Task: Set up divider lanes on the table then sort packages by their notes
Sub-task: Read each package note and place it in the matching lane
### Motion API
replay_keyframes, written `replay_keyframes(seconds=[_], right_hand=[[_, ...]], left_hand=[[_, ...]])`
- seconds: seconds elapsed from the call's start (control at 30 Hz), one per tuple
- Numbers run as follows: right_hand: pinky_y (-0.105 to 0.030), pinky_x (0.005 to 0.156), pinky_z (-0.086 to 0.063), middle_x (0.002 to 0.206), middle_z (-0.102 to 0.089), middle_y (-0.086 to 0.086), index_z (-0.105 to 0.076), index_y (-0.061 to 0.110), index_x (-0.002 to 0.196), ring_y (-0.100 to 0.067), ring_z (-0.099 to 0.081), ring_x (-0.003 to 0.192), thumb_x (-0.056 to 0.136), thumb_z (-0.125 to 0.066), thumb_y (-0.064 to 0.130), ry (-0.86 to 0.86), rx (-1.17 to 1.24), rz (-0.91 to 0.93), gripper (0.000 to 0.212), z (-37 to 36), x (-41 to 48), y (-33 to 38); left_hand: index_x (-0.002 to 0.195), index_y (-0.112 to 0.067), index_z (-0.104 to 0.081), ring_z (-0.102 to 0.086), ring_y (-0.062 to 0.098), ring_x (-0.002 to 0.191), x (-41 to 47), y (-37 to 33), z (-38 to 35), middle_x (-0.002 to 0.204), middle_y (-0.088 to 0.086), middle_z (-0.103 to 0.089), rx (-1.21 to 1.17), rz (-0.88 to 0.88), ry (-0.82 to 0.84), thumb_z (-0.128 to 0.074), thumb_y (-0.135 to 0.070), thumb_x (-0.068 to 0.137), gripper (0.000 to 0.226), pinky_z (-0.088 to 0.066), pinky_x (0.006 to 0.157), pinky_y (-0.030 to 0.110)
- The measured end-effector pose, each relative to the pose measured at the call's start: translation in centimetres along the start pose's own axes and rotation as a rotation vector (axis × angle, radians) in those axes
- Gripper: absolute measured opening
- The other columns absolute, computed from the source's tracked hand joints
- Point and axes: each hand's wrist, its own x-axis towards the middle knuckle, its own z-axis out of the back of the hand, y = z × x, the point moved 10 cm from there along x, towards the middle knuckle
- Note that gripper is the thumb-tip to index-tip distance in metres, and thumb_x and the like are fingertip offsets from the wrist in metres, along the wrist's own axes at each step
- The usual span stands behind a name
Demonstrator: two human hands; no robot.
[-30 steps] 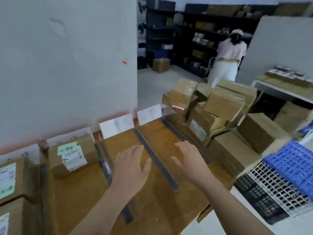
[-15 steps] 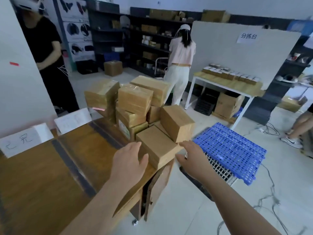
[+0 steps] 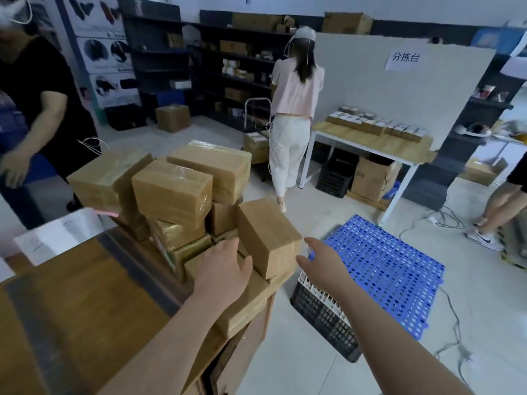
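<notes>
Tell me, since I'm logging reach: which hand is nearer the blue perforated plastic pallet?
Right. The right hand overlaps the blue perforated plastic pallet's near corner; the left hand sits over boxes.

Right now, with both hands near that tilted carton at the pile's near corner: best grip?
Two hands, likely on the tilted carton's opposite side faces, left hand on its left, right hand on its right. It sits tipped on other cartons at the table corner, both sides exposed and no box on top, so it should lift straight up without disturbing the stack. Both hands are open, flanking it.
</notes>
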Motion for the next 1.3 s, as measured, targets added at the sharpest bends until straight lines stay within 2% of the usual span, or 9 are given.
replay_keyframes(seconds=[0.2, 0.43, 0.57, 0.67, 0.77, 0.87, 1.0, 1.13, 1.3], right_hand=[[-0.026, 0.103, -0.037, 0.142, -0.051, -0.005, -0.046, 0.009, 0.141, -0.02, -0.047, 0.13, 0.092, -0.037, -0.002, 0.084, 0.13, -0.036, 0.051, -0.9, 7.0, -2.1], [-0.017, 0.083, -0.054, 0.097, -0.075, -0.008, -0.076, 0.011, 0.089, -0.017, -0.069, 0.095, 0.085, -0.052, -0.011, 0.206, 0.478, -0.055, 0.034, -1.9, 10.2, -3.9], [-0.044, 0.096, -0.051, 0.089, -0.076, 0.003, -0.079, 0.029, 0.071, -0.019, -0.069, 0.097, 0.082, -0.047, -0.009, 0.32, 0.458, 0.015, 0.051, -3.8, 11.0, -3.7], [-0.032, 0.091, -0.052, 0.095, -0.074, 0.01, -0.079, 0.028, 0.082, -0.014, -0.067, 0.098, 0.085, -0.044, -0.006, 0.391, 0.396, 0.08, 0.049, -4.3, 11.3, -3.4], [-0.014, 0.08, -0.05, 0.102, -0.066, 0.011, -0.071, 0.019, 0.105, -0.013, -0.063, 0.098, 0.092, -0.047, 0.0, 0.399, 0.372, 0.149, 0.033, -3.4, 11.6, -3.2], [-0.039, 0.093, -0.049, 0.093, -0.063, 0.012, -0.057, 0.028, 0.1, -0.014, -0.061, 0.091, 0.096, -0.048, 0.016, 0.433, 0.352, 0.135, 0.015, -3.3, 12.0, -4.2], [-0.044, 0.096, -0.051, 0.103, -0.072, 0.004, -0.063, 0.035, 0.11, -0.015, -0.066, 0.098, 0.097, -0.049, 0.028, 0.591, 0.533, 0.061, 0.021, -4.5, 11.6, -5.1], [-0.037, 0.08, -0.057, 0.107, -0.073, 0.001, -0.054, 0.031, 0.123, -0.019, -0.07, 0.096, 0.1, -0.047, 0.035, 0.733, 0.759, -0.034, 0.024, -5.3, 10.6, -5.5], [-0.033, 0.064, -0.057, 0.093, -0.075, -0.005, -0.041, 0.014, 0.136, -0.022, -0.072, 0.077, 0.097, -0.055, 0.025, 0.688, 0.861, -0.043, 0.043, -4.5, 11.8, -5.4]], left_hand=[[0.154, -0.024, -0.02, -0.032, 0.02, 0.143, 5.6, -1.5, -4.0, 0.157, 0.0, -0.032, -0.186, 0.085, 0.152, -0.04, -0.047, 0.1, 0.063, -0.035, 0.112, 0.039], [0.156, -0.025, -0.01, -0.035, 0.025, 0.14, 7.0, -1.8, -7.3, 0.159, 0.007, -0.023, -0.457, 0.308, 0.201, -0.048, -0.061, 0.091, 0.084, -0.033, 0.109, 0.039], [0.155, -0.031, 0.004, -0.039, 0.03, 0.136, 5.8, -1.5, -8.4, 0.161, 0.005, -0.006, -0.455, 0.465, 0.181, -0.061, -0.073, 0.074, 0.112, -0.038, 0.105, 0.042], [0.154, -0.036, 0.004, -0.039, 0.031, 0.135, 5.0, -0.8, -8.0, 0.16, 0.004, -0.008, -0.465, 0.561, 0.122, -0.065, -0.067, 0.073, 0.111, -0.038, 0.106, 0.045], [0.151, -0.037, -0.021, -0.047, 0.025, 0.125, 4.0, -0.1, -7.8, 0.148, 0.001, -0.036, -0.698, 0.629, -0.012, -0.063, -0.05, 0.085, 0.08, -0.041, 0.106, 0.047], [0.122, -0.029, -0.053, -0.059, 0.025, 0.105, 2.3, 0.0, -10.1, 0.122, 0.007, -0.062, -1.213, 0.771, -0.087, -0.053, -0.04, 0.094, 0.031, -0.053, 0.09, 0.05], [0.118, -0.016, -0.06, -0.063, 0.034, 0.103, 0.8, -2.2, -12.4, 0.097, 0.017, -0.075, -1.686, 0.825, -0.052, -0.039, -0.04, 0.097, 0.038, -0.055, 0.081, 0.048], [0.124, -0.016, -0.06, -0.06, 0.037, 0.111, 0.0, -2.5, -13.0, 0.109, 0.019, -0.072, -1.821, 0.823, -0.061, -0.031, -0.052, 0.093, 0.055, -0.051, 0.087, 0.053], [0.123, -0.014, -0.061, -0.058, 0.038, 0.117, -0.5, -2.4, -13.4, 0.113, 0.021, -0.07, -1.831, 0.882, -0.03, -0.03, -0.056, 0.091, 0.061, -0.037, 0.105, 0.058]])
